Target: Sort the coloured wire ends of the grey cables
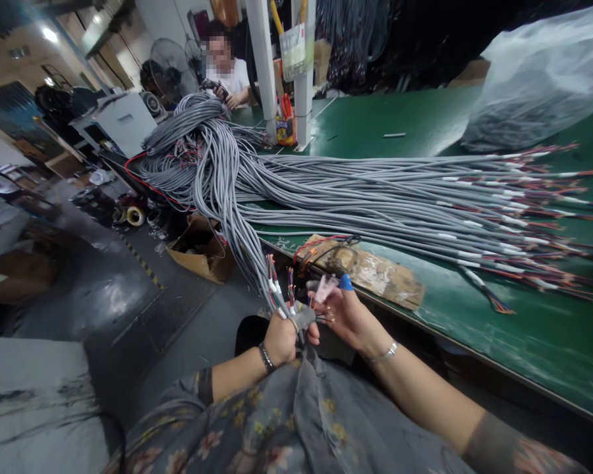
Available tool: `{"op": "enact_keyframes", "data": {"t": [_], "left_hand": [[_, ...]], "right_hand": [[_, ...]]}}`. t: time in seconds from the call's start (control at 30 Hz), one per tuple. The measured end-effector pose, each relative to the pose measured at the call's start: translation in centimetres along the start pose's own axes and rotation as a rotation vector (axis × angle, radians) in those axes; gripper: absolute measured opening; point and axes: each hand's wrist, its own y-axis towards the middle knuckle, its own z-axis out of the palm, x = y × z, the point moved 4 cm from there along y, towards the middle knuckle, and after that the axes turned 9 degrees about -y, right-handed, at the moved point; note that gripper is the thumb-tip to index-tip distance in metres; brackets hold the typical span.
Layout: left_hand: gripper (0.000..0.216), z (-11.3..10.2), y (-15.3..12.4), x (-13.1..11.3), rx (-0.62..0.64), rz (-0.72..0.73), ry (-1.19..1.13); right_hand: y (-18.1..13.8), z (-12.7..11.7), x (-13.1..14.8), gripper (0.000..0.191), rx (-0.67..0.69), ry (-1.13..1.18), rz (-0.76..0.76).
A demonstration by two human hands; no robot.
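Note:
My left hand (282,337) is closed round a bunch of grey cables (257,263), whose stripped ends with coloured wires (277,280) stick up out of the fist. My right hand (343,313), with a blue cot on one fingertip (345,282), pinches a small pale piece (325,287) beside the coloured wire ends. The cables run up from my lap to a large heap of grey cables (326,191) spread over the green table (524,329).
A worn cardboard piece (375,270) lies at the table's edge. A clear plastic bag (538,85) sits back right. A white post (304,79) and a small cup of tools (285,125) stand behind. Another person (227,72) works at the far end. A cardboard box (202,250) sits on the floor.

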Motion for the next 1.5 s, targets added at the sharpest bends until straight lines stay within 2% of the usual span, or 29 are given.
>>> {"op": "enact_keyframes", "data": {"t": [0.1, 0.17, 0.37, 0.53, 0.63, 0.7, 0.83, 0.93, 1.03, 1.2, 1.27, 1.37, 1.5], "left_hand": [[0.047, -0.1, -0.4, -0.3, 0.034, 0.011, 0.043], [0.047, -0.2, -0.6, -0.5, 0.086, 0.0, 0.101], [0.043, -0.6, -0.9, -0.2, 0.169, -0.035, 0.181], [0.038, -0.7, -0.7, 0.5, 0.314, -0.058, 0.302], [0.038, -0.9, -0.6, 0.6, 0.341, -0.067, 0.315], [0.039, -0.8, -0.6, 0.5, 0.309, -0.074, 0.275], [0.04, -0.9, -0.4, 0.2, 0.108, -0.071, 0.058], [0.042, -0.9, -0.3, 0.5, 0.032, -0.083, -0.056], [0.041, -1.0, -0.3, 0.6, 0.067, -0.071, -0.022], [0.038, -0.9, -0.7, 0.3, 0.282, -0.059, 0.206], [0.038, -1.0, -0.8, 0.2, 0.258, -0.057, 0.208], [0.041, -1.3, -0.6, 0.3, 0.154, -0.034, 0.128], [0.043, -1.5, -0.3, 0.8, 0.079, -0.039, 0.015]], "right_hand": [[-0.9, -0.5, 0.3, 0.056, 0.08, -0.067, 0.124], [-1.4, -0.9, 0.7, 0.051, 0.114, -0.174, 0.143], [-1.8, -0.7, 1.4, 0.033, 0.085, -0.364, 0.077], [-2.1, 1.1, 1.2, 0.032, 0.156, -0.447, 0.07], [-2.4, 1.2, 1.1, 0.033, 0.168, -0.515, 0.033], [-2.5, 0.6, 1.1, 0.036, 0.121, -0.535, -0.025], [-3.1, -0.6, 1.0, 0.038, -0.016, -0.46, -0.094], [-3.7, 0.0, 0.4, 0.035, -0.039, -0.348, -0.087], [-3.8, 1.1, 0.0, 0.031, -0.082, -0.275, -0.11], [-3.1, 2.1, -0.8, 0.032, -0.064, -0.322, -0.044], [-2.9, 2.1, -1.2, 0.032, -0.093, -0.296, -0.004], [-2.9, 2.1, -1.5, 0.031, -0.154, -0.207, 0.025], [-3.0, 2.5, -1.5, 0.03, -0.146, -0.102, 0.019]]}}
